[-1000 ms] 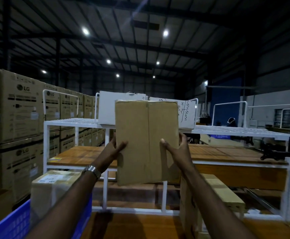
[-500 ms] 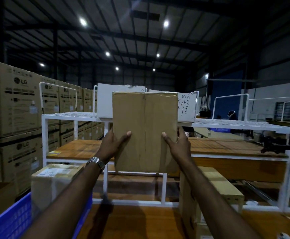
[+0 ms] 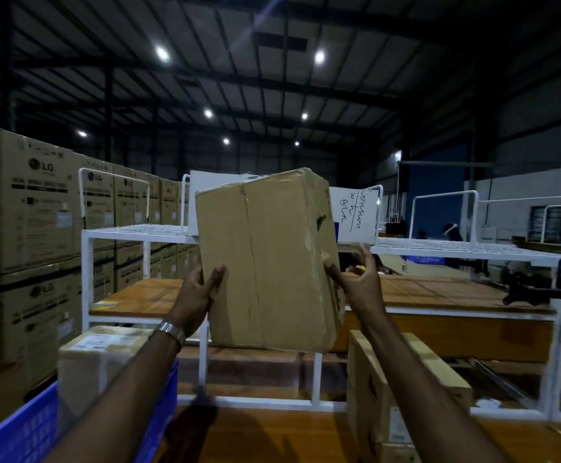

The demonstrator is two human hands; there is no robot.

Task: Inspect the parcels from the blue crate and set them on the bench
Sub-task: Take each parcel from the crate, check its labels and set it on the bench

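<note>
I hold a brown taped cardboard parcel [image 3: 265, 262] up at chest height in front of the white rack. It is tilted, so its top and right side show. My left hand [image 3: 202, 292], with a metal watch at the wrist, grips the parcel's lower left edge, thumb on the front face. My right hand [image 3: 355, 282] holds the right edge with curled fingers. The blue crate [image 3: 15, 436] sits at the lower left with another labelled parcel [image 3: 98, 359] inside it. A further parcel [image 3: 399, 379] stands on the wooden bench [image 3: 272, 439] at the lower right.
A white metal rack [image 3: 132, 230] with wire shelves and wooden boards stands just behind the bench. White boxes [image 3: 355, 212] with handwriting rest on its top shelf. Stacked LG cartons [image 3: 31, 212] line the left side. A black clamp [image 3: 533, 290] hangs on the rack's right post.
The parcel has turned from facing me flat to tilted, so its top and right side came into view. My right hand shifted along the right edge; the left kept its grip.
</note>
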